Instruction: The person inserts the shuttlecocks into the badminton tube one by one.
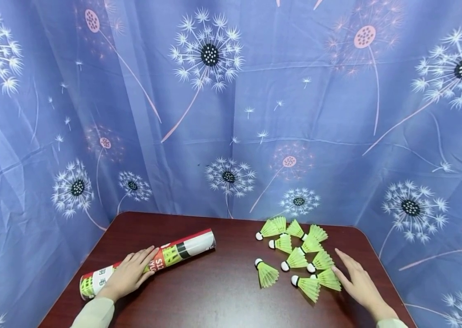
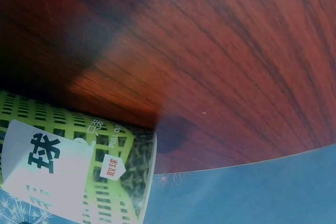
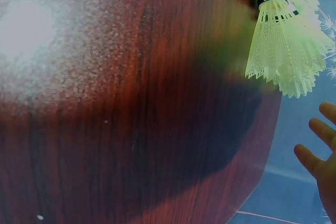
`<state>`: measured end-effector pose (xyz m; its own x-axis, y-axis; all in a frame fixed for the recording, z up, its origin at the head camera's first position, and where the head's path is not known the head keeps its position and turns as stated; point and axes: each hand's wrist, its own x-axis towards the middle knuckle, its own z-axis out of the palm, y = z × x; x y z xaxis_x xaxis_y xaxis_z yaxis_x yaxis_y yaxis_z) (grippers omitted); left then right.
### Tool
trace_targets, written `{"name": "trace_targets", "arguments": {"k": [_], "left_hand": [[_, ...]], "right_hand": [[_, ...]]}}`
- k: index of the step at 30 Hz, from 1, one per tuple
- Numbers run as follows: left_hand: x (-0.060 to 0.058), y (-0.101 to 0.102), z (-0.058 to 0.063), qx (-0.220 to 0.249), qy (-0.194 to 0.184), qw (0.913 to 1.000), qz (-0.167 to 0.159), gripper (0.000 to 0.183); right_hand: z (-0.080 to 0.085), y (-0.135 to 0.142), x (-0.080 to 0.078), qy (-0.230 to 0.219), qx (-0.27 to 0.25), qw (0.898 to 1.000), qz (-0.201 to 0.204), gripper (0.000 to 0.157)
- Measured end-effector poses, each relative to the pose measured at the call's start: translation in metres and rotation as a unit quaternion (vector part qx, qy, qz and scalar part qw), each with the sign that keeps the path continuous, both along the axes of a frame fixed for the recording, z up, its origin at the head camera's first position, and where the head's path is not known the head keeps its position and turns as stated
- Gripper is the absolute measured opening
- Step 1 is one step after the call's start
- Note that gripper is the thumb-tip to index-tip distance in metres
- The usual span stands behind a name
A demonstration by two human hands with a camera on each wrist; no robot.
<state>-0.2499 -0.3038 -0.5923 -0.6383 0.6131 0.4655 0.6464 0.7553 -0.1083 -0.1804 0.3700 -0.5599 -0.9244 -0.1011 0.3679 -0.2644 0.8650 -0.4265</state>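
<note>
A shuttlecock tube (image 1: 192, 243), printed red, white and green, lies slantwise on the left of the table. My left hand (image 1: 129, 275) rests across its middle, fingers extended along the top and the thumb on the near side. One end of the tube (image 2: 113, 169) fills the lower left of the left wrist view; that hand is out of sight there. Several yellow-green shuttlecocks (image 1: 295, 259) with white heads lie loosely grouped on the right. Just right of this group is my right hand (image 1: 358, 282), fingers spread and holding nothing. Its fingertips (image 3: 307, 156) show below a shuttlecock (image 3: 286, 45) in the right wrist view.
Everything lies on a dark reddish-brown wooden table (image 1: 210, 296) with rounded far corners. A blue curtain (image 1: 264, 105) with a dandelion print hangs behind it and along both sides. One shuttlecock (image 1: 266, 273) lies slightly apart, left of the others.
</note>
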Motion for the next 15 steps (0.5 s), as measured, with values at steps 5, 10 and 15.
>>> {"name": "trace_targets", "arguments": {"k": [5, 10, 15], "left_hand": [[0.002, -0.001, -0.001, 0.002, 0.004, 1.0, -0.002, 0.068], [0.004, -0.001, -0.001, 0.001, 0.007, 1.0, -0.003, 0.069], [0.004, 0.0, 0.002, 0.003, 0.008, 0.9999, -0.009, 0.068]], "right_hand": [[-0.002, 0.001, -0.004, 0.001, -0.01, 1.0, 0.001, 0.05], [-0.001, 0.001, -0.009, -0.026, -0.018, 0.999, -0.002, 0.051], [0.001, 0.0, -0.012, -0.051, -0.03, 0.998, -0.002, 0.053]]}}
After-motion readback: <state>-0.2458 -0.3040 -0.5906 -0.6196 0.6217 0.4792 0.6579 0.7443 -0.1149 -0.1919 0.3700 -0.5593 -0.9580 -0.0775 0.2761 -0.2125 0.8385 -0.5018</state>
